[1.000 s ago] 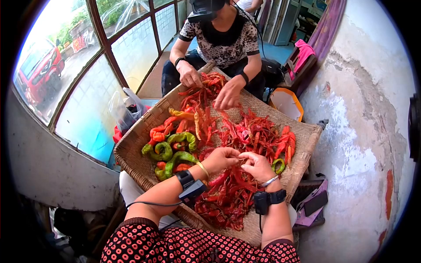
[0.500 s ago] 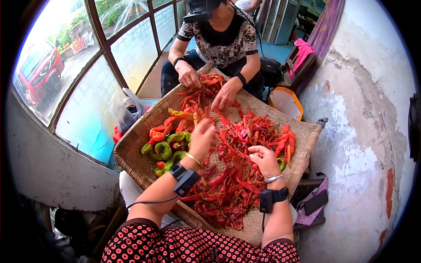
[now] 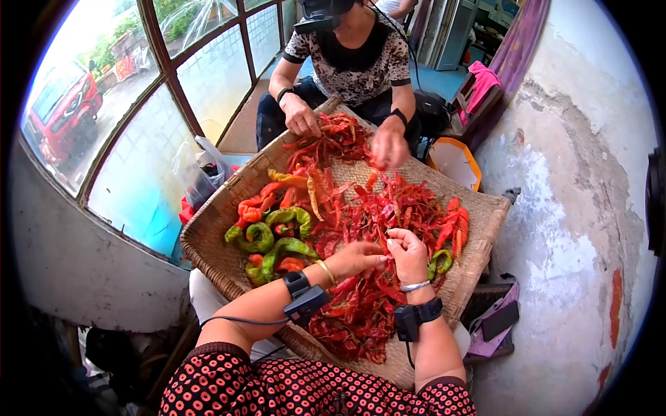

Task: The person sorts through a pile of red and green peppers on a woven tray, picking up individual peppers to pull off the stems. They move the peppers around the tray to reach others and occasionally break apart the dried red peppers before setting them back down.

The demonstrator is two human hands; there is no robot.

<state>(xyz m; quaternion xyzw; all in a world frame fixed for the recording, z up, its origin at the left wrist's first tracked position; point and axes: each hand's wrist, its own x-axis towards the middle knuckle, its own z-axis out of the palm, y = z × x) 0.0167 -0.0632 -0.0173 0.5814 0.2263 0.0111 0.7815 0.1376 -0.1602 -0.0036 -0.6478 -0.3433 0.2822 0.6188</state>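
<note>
A woven basket tray [image 3: 479, 260] holds heaps of red dried chilies [image 3: 361, 312], with green peppers [image 3: 284, 246] at its left side. Over the middle of the heap my left hand [image 3: 357, 258] reaches right, its fingertips pressed together close to my right hand [image 3: 408, 255]. The fingers of my right hand are pinched at a red chili [image 3: 390, 248]. What my left fingertips grip, if anything, is too small to make out. A yellow pepper [image 3: 314, 197] lies above my left hand.
Across the tray sits another person [image 3: 354, 55], both hands over the far chilies. Windows and a plastic bag [image 3: 201, 173] are at the left. An orange-rimmed container [image 3: 454, 163] stands behind the tray, and a rough wall [image 3: 562, 208] is at the right.
My left hand has moved down and right to meet my right hand, which shifted slightly left. The other person's hand on the right has moved right and a little nearer.
</note>
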